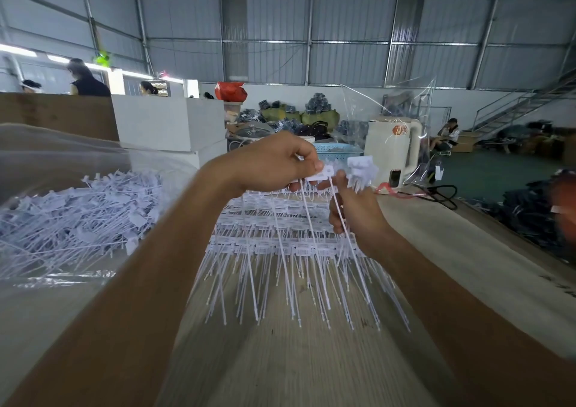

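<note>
One tie (pixel 321 174) in left hand (pixel 271 163), right hand (pixel 358 216) half-hiding bundle (pixel 361 167)

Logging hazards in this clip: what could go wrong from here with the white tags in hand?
1. The tag that the left hand pinches trails a long tail across the laid rows; pulling it may drag them out of line.
2. The bunch gripped by the right hand could slip and scatter on the table.

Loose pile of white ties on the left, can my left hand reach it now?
Probably, once freed: the left hand pinches a tie, and nothing seems to stand between it and the loose pile.
</note>
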A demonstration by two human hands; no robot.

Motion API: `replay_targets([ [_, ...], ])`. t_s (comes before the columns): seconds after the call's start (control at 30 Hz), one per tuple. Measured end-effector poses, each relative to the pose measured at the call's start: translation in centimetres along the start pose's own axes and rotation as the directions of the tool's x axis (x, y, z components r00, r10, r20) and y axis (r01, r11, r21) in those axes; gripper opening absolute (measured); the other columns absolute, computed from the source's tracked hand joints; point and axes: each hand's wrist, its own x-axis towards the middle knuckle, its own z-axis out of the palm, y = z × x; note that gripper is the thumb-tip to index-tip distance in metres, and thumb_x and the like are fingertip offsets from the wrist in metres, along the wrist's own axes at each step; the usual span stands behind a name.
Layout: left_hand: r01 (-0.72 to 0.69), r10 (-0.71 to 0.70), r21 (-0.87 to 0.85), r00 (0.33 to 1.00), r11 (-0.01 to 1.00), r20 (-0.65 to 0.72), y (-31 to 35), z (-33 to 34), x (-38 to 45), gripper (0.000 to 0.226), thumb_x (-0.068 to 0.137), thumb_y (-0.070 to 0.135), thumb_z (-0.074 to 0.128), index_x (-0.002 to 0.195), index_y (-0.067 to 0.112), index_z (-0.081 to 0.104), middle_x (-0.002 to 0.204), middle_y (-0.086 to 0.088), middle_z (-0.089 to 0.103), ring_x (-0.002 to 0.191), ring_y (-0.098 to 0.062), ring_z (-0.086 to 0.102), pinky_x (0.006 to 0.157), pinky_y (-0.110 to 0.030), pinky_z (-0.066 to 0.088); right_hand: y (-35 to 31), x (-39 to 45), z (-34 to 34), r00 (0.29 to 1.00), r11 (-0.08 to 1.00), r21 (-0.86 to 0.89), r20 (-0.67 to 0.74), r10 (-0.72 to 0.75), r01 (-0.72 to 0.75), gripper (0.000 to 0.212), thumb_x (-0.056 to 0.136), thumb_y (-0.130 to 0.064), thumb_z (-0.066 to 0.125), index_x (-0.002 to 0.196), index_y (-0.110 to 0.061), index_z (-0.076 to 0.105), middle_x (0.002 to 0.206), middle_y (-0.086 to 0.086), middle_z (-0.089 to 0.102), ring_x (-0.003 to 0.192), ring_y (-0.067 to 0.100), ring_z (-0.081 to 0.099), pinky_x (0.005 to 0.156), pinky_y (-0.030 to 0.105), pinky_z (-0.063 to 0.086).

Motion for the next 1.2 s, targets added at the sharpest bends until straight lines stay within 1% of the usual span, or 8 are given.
replay_targets([
  [0.1, -0.001, 0.001, 0.007, 1.000, 1.000, -0.014, 0.0, -0.1, 0.0, 0.025, 0.100, 0.035, 0.057, 0.086, 0.017, 0.069, 0.078, -0.003, 0.065, 0.071, -0.012, 0.058, 0.078, -0.032, 0.048, -1.8, -0.2, -0.4, 0.998, 0.998, 0.046, 0.044, 0.047, -0.049, 0.051, 0.100, -0.060, 0.042, 0.080, -0.022, 0.069, 0.049, -0.007, 0.030, 0.040, 0.010, 0.024, 0.038, 0.020, 0.022],
  [0.23, 0.007, -0.005, 0.025, 0.997, 1.000, -0.071, -0.2, -0.2, 0.0, 0.029, 0.099, 0.038, 0.058, 0.089, 0.014, 0.071, 0.068, 0.003, 0.067, 0.054, -0.002, 0.052, 0.065, -0.026, 0.039, -4.4, -0.8, -1.0, 0.937, 0.993, 0.108, 0.350, -0.001, -0.040, 0.051, 0.093, -0.061, 0.056, 0.055, -0.026, 0.059, 0.056, -0.007, 0.028, 0.045, 0.010, 0.018, 0.039, 0.021, 0.019],
  [0.33, 0.013, -0.014, -0.010, 0.988, 1.000, -0.153, -0.6, -0.5, 0.1, 0.027, 0.097, 0.038, 0.061, 0.089, 0.013, 0.070, 0.057, 0.009, 0.064, 0.046, 0.005, 0.049, 0.061, -0.028, 0.033, -5.8, -1.2, -1.0, 0.880, 0.998, 0.060, 0.473, -0.048, 0.023, 0.046, 0.081, -0.065, 0.065, 0.080, -0.019, 0.068, 0.062, -0.001, 0.047, 0.044, 0.009, 0.026, 0.040, 0.021, 0.020],
  [0.5, 0.055, -0.070, -0.068, 0.968, 0.996, -0.240, -1.0, -0.7, 0.4, 0.030, 0.092, 0.045, 0.067, 0.093, 0.016, 0.058, 0.084, -0.001, 0.076, 0.069, -0.019, 0.071, 0.063, -0.030, 0.049, -6.6, -1.7, -0.6, 0.895, 0.988, 0.071, 0.419, -0.152, 0.135, 0.026, 0.092, -0.040, 0.066, 0.099, -0.016, 0.064, 0.067, 0.005, 0.055, 0.043, 0.009, 0.028, 0.040, 0.022, 0.018],
  [0.67, 0.062, -0.035, 0.073, 0.944, 0.995, -0.327, -0.8, -0.6, 0.8, 0.031, 0.100, 0.043, 0.056, 0.084, 0.018, 0.065, 0.075, 0.005, 0.075, 0.067, -0.014, 0.070, 0.069, -0.032, 0.053, -7.3, -1.6, -0.8, 0.940, 0.965, 0.239, 0.293, -0.175, 0.105, 0.011, 0.103, -0.020, 0.055, 0.097, -0.011, 0.057, 0.067, 0.003, 0.052, 0.041, 0.007, 0.024, 0.038, 0.020, 0.016],
  [0.83, 0.057, 0.025, 0.198, 0.920, 0.978, -0.391, -0.3, -0.2, 1.1, 0.032, 0.102, 0.036, 0.053, 0.080, 0.015, 0.061, 0.074, 0.005, 0.071, 0.042, 0.006, 0.050, 0.055, -0.023, 0.039, -7.7, -1.8, -0.9, 0.947, 0.967, 0.222, 0.264, -0.185, 0.127, 0.013, 0.101, -0.014, 0.057, 0.090, -0.008, 0.054, 0.070, 0.003, 0.052, 0.039, 0.005, 0.026, 0.035, 0.018, 0.021],
  [1.07, 0.030, -0.133, -0.298, 0.934, 0.954, -0.331, 0.2, -0.7, 0.9, 0.024, 0.103, 0.017, 0.050, 0.101, 0.000, 0.068, 0.055, 0.006, 0.058, 0.048, -0.007, 0.049, 0.054, -0.023, 0.037, -8.2, -2.1, -0.7, 0.892, 0.922, 0.031, 0.243, -0.382, 0.387, 0.004, 0.101, -0.019, 0.060, 0.098, -0.017, 0.061, 0.075, 0.004, 0.060, 0.047, 0.005, 0.041, 0.046, 0.020, 0.032],
  [1.2, 0.096, -0.176, -0.622, 0.982, 0.777, -0.068, 0.0, -0.6, 0.5, 0.032, 0.102, 0.013, 0.037, 0.072, 0.013, 0.047, 0.051, 0.003, 0.035, 0.050, -0.014, 0.025, 0.056, -0.032, 0.015, -9.2, -2.1, -1.3, 0.746, 0.693, -0.280, 0.299, -0.595, 0.664, 0.010, 0.101, -0.023, 0.061, 0.101, -0.033, 0.060, 0.082, -0.015, 0.065, 0.076, -0.005, 0.059, 0.072, 0.021, 0.050],
])
